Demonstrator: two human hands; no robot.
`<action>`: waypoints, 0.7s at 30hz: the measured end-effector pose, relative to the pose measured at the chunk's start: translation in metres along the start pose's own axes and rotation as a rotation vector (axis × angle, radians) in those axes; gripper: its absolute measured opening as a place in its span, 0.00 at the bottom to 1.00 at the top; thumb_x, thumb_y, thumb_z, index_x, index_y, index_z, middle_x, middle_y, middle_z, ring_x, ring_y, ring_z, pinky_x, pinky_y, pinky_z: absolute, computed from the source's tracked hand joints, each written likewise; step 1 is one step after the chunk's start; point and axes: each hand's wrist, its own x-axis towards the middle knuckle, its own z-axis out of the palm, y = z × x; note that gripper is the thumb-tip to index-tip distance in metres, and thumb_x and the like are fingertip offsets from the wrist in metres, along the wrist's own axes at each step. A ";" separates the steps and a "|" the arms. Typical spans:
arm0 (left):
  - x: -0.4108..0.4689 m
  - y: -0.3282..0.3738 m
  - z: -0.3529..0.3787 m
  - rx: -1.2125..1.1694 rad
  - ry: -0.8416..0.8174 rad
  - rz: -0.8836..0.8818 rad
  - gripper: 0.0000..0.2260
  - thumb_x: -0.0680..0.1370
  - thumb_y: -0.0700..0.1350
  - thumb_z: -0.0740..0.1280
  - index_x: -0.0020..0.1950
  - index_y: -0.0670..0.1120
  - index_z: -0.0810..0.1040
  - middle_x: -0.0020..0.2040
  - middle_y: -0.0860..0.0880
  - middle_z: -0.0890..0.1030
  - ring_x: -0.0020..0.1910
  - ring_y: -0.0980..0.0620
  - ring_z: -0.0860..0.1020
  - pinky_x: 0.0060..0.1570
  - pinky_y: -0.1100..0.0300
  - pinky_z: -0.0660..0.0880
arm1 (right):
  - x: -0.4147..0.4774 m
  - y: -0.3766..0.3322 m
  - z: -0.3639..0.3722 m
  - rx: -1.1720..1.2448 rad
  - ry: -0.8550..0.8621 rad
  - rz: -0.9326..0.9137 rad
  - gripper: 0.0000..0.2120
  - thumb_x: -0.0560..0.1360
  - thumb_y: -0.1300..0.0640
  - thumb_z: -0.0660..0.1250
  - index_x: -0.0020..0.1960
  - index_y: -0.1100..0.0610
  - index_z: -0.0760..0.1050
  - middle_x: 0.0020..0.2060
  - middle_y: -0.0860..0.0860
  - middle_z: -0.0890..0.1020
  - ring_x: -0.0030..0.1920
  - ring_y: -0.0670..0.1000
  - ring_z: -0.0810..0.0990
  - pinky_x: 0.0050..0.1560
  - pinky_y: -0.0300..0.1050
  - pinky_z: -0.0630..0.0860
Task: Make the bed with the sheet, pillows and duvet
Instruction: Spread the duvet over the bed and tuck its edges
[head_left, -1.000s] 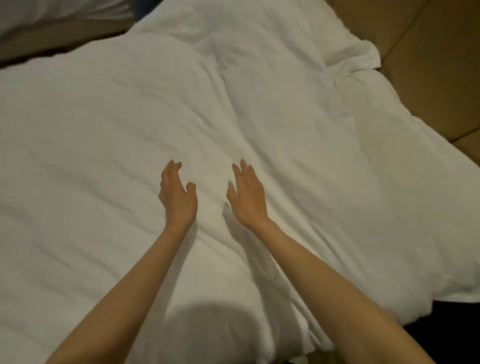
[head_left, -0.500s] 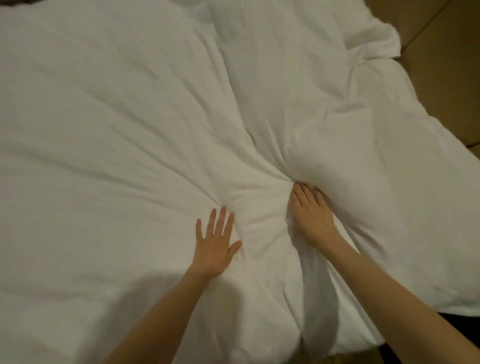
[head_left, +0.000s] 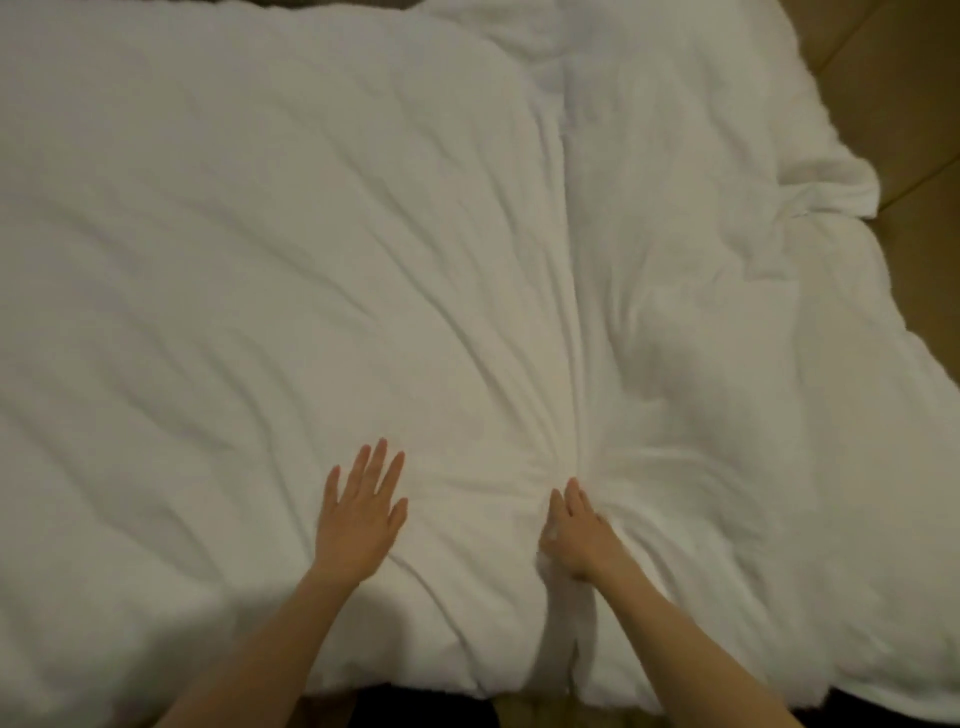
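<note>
Both hands have slid toward the duvet's (head_left: 322, 270) near edge. Left hand (head_left: 358, 519) lies flat, grip released; right hand (head_left: 574, 535) pushes straight fingers into bunched folds, grip also released.

Not much of the room showing here tbh. A tan-brown surface (head_left: 914, 119) is filling the top right corner, with darker seams (head_left: 919, 183) running diagonally across it. It could be a padded wall panel or the floor, hard to call from this angle. A dark strip (head_left: 426, 712) is peeking out along the bottom, just below the near edge of the duvet (head_left: 311, 260), with a tan patch (head_left: 530, 716) sitting beside it. The lighting is looking dim and warm, giving everything a yellowish cast.
</note>
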 end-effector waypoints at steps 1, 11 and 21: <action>-0.011 -0.011 0.003 -0.034 0.003 -0.122 0.26 0.78 0.55 0.53 0.74 0.47 0.66 0.75 0.46 0.65 0.72 0.47 0.66 0.67 0.45 0.59 | -0.008 -0.006 0.001 -0.033 -0.052 -0.023 0.29 0.80 0.52 0.53 0.77 0.62 0.51 0.77 0.59 0.47 0.77 0.57 0.51 0.74 0.52 0.55; -0.031 -0.069 -0.015 -0.041 0.065 -0.303 0.17 0.70 0.45 0.54 0.43 0.41 0.81 0.41 0.44 0.79 0.40 0.42 0.78 0.45 0.50 0.73 | 0.010 -0.082 -0.069 0.071 0.376 -0.207 0.13 0.80 0.56 0.56 0.56 0.62 0.73 0.55 0.61 0.78 0.54 0.60 0.77 0.46 0.46 0.70; -0.014 -0.182 0.008 0.044 0.247 -0.367 0.23 0.81 0.53 0.53 0.76 0.51 0.62 0.77 0.49 0.61 0.75 0.48 0.61 0.70 0.49 0.58 | 0.081 -0.164 -0.017 0.278 0.623 -0.232 0.28 0.82 0.53 0.52 0.78 0.60 0.48 0.78 0.55 0.47 0.77 0.55 0.46 0.75 0.52 0.46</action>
